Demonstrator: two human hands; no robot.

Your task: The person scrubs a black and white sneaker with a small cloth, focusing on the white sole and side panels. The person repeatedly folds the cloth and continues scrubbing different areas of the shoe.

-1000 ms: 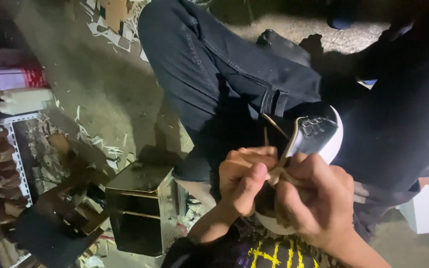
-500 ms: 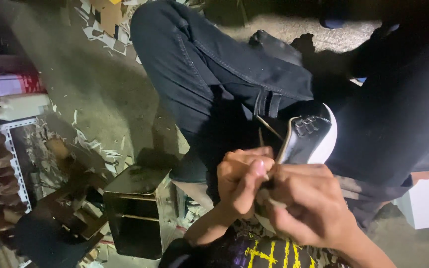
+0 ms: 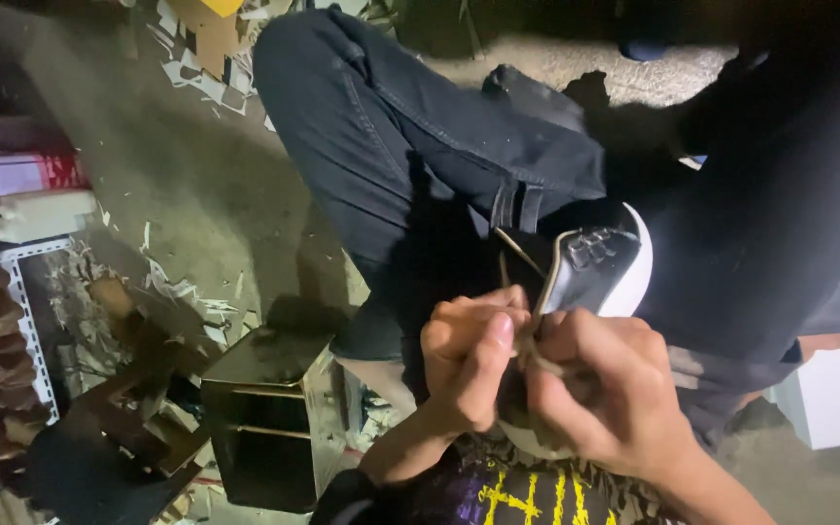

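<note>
Shoe (image 3: 590,272): on lap, touching both hands.
Left hand (image 3: 464,355): pinching lace (image 3: 527,342).
Right hand (image 3: 610,389): gripping lace.
Package: red-pink can (image 3: 21,173), far left.

The left hand (image 3: 467,365) and right hand (image 3: 607,389) cover the lower half of the black shoe (image 3: 585,267), hiding where the tan laces (image 3: 527,345) end in each grip. The right forearm runs off the bottom edge. Floor clutter at far left is too dark to identify.
</note>
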